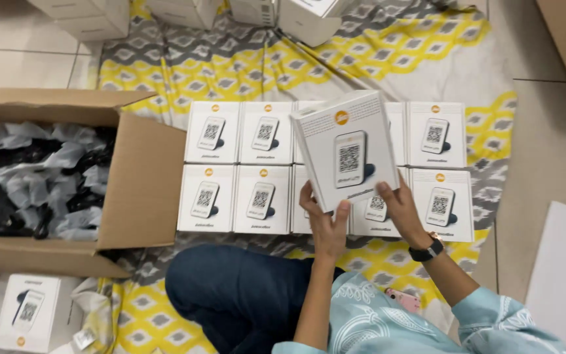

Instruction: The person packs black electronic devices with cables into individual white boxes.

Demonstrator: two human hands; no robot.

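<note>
White box (347, 152) upright, tilted, both hands' fingers (325, 226) clasping its base, above box rows (260, 167); carton (47, 180) at 9 o'clock.

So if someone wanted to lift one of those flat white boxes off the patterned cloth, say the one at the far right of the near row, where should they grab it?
Probably by its right and near edges. That white box lies flat in a tight grid, its left and far sides packed against neighbours, so only the outer edges on the cloth are free. The left hand and right hand grip the raised box at its lower edge.
</note>
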